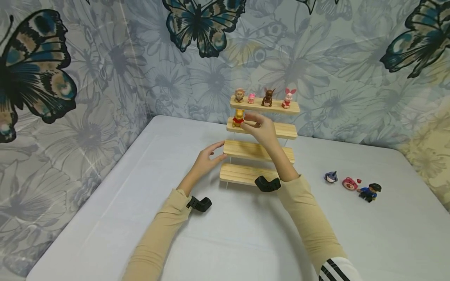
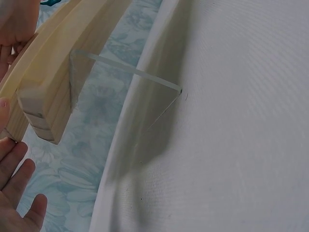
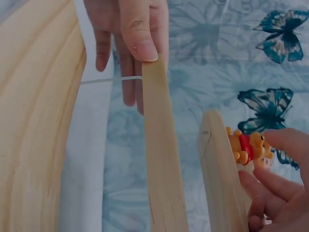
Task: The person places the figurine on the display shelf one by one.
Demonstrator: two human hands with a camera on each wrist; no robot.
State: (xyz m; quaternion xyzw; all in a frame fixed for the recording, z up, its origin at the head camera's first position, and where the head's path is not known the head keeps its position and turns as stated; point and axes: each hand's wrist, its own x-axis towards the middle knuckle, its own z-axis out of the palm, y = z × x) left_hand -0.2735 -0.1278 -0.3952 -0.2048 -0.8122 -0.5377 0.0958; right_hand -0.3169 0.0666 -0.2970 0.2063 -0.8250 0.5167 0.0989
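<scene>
The right hand pinches the yellow bear figurine at its fingertips, to that hand's left, long axis upright, at the near end of the second board. Its forearm slants over the lower tiers. The left hand, lower and farther from the bear, grips the third board by its end. Beyond both hands, four figurines line the top board.

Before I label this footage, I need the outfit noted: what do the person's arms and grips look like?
The left tan fabric sleeve and right tan fabric sleeve are long and wrinkled; the right has a white section with black stripes. An angular black mount sits at each wrist. The left grip and right grip wear no gloves.
</scene>
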